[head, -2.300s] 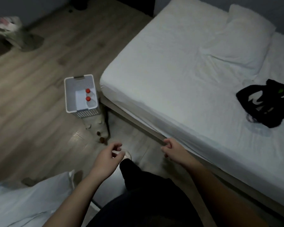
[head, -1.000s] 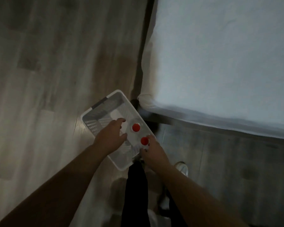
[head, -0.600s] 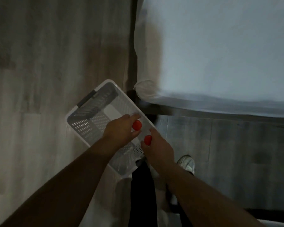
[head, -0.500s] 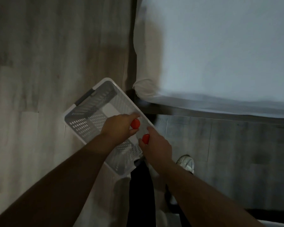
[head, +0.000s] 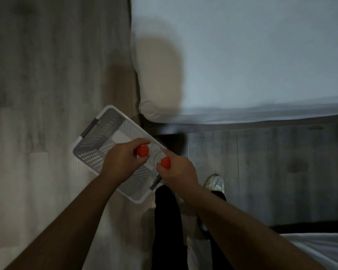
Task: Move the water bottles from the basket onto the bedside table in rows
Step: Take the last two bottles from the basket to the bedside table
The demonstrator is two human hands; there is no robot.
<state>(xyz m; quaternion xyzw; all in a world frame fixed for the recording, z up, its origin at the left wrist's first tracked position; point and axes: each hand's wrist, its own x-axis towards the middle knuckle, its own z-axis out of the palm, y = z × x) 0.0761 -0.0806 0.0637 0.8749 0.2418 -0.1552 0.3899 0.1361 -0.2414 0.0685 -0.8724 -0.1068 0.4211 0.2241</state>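
The left hand (head: 123, 162) grips one bottle (head: 142, 150) near its cap, the right hand (head: 177, 170) the other bottle (head: 165, 163), both inside the basket (head: 105, 129). Held so high, either could slip or snag the rim.

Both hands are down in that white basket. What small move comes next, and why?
Probably lift both bottles straight up. The left hand grips one red-capped bottle by its top, the right hand grips the second bottle, and both stand upright inside the basket, whose walls block a sideways pull.
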